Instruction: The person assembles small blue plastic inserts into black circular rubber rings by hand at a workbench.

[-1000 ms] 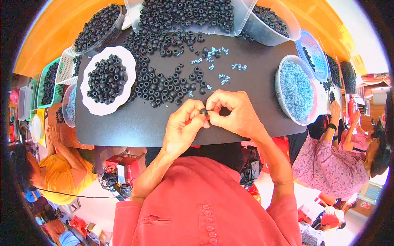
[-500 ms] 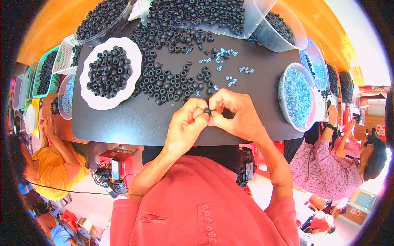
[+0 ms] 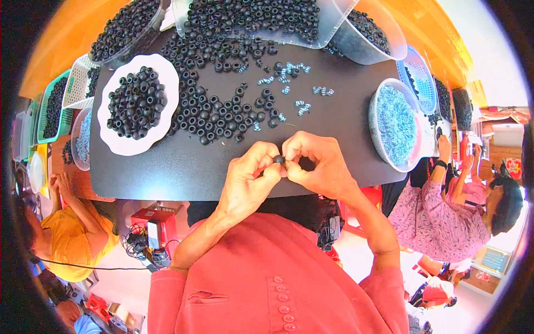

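Observation:
A small black round bead [image 3: 278, 159] is pinched between the thumb and fingers of my left hand [image 3: 245, 183], just above the near part of the dark table. My right hand [image 3: 322, 167] meets it from the right, thumb and forefinger closed in a pinch against the bead's side. Whatever lies between those right fingertips is hidden. Beyond my hands, loose black beads with round holes [image 3: 208, 117] spread over the table. Several small metal springs [image 3: 290, 71] lie scattered to their right.
A white scalloped plate [image 3: 123, 143] heaped with black beads stands left. At right is a clear bowl [image 3: 374, 119] of bluish springs. Tubs of beads line the far side, including a tipped clear bin [image 3: 334, 28]. People sit at left [image 3: 78, 234] and right [image 3: 439, 222].
Both hands keep their pinch around the bead and sit slightly lower in the picture. The view has shifted a little, so the table items appear farther left.

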`<move>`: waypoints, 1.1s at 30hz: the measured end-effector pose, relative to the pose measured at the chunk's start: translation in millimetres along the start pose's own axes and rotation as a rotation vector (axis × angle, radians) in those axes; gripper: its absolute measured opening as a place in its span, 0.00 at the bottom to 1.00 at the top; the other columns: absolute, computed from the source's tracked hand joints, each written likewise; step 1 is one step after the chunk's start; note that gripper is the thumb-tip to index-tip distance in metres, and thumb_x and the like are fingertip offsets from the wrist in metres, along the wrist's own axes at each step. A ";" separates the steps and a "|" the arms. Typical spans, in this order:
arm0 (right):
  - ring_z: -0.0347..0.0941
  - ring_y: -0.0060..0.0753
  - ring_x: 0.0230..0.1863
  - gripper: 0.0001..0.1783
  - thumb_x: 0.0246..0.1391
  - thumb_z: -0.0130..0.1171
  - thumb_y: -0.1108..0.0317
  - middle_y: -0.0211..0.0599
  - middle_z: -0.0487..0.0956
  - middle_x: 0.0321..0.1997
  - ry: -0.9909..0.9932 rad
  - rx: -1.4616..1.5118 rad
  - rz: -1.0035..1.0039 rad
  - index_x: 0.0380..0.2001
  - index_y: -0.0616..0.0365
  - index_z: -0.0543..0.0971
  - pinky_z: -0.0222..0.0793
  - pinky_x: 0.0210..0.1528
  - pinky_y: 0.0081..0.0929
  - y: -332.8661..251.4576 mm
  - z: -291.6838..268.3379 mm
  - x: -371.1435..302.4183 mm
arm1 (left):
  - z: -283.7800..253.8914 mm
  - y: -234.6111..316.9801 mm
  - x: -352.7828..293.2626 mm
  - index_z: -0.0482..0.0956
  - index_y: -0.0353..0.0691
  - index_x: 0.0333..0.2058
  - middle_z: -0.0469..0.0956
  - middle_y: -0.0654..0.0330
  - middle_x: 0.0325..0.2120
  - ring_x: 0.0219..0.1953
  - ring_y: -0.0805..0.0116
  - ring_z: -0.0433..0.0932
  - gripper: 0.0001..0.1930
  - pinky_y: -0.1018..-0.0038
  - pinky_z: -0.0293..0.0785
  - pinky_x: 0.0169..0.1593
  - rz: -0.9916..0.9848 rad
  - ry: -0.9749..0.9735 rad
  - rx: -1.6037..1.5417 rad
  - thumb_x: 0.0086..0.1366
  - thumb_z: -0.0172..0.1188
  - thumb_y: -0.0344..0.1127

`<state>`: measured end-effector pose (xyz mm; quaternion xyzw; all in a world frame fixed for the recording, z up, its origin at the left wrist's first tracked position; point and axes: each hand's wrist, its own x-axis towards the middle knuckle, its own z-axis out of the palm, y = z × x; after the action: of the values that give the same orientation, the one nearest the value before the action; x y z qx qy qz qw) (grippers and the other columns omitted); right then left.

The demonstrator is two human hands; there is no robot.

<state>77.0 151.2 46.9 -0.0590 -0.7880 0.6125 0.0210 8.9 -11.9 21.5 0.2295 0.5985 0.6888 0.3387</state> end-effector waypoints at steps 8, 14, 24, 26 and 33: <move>0.69 0.14 0.30 0.11 0.42 0.60 0.87 0.31 0.74 0.30 0.055 0.034 -0.105 0.28 0.63 0.71 0.67 0.31 0.15 10.8 4.9 -1.2 | -1.2 -7.2 5.0 0.70 0.38 0.35 0.58 0.76 0.19 0.23 0.88 0.57 0.06 0.87 0.58 0.28 -0.011 0.026 -0.072 0.60 0.50 0.21; 0.72 0.17 0.25 0.11 0.40 0.64 0.80 0.29 0.74 0.23 0.157 -0.078 -0.125 0.27 0.58 0.72 0.68 0.28 0.19 8.9 15.3 -2.2 | -3.9 -2.5 3.8 0.70 0.38 0.34 0.59 0.76 0.19 0.23 0.88 0.56 0.05 0.86 0.56 0.26 -0.036 0.012 0.052 0.59 0.51 0.22; 0.74 0.20 0.25 0.13 0.40 0.65 0.79 0.31 0.77 0.26 0.210 -0.088 -0.123 0.31 0.58 0.75 0.70 0.29 0.19 9.2 17.9 -11.6 | -5.0 2.0 6.3 0.69 0.34 0.35 0.72 0.67 0.24 0.30 0.82 0.72 0.03 0.82 0.69 0.36 -0.077 -0.056 -0.113 0.63 0.49 0.25; 0.74 0.20 0.25 0.13 0.40 0.65 0.79 0.32 0.78 0.27 0.215 -0.132 -0.189 0.32 0.58 0.75 0.70 0.29 0.19 6.6 18.1 -8.9 | -8.8 1.8 7.0 0.69 0.34 0.36 0.73 0.65 0.26 0.32 0.80 0.74 0.03 0.81 0.70 0.38 -0.078 -0.073 -0.111 0.64 0.49 0.24; 0.75 0.19 0.25 0.12 0.39 0.65 0.80 0.33 0.79 0.29 0.255 -0.037 -0.260 0.30 0.59 0.75 0.70 0.29 0.19 16.5 22.6 -9.1 | -8.0 -3.5 7.1 0.70 0.35 0.36 0.74 0.65 0.26 0.31 0.81 0.72 0.03 0.82 0.69 0.36 -0.060 -0.091 -0.200 0.64 0.49 0.24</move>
<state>84.7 132.4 25.6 -0.0341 -0.7911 0.5774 0.1988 -0.9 -11.8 16.0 0.2075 0.5176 0.7234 0.4071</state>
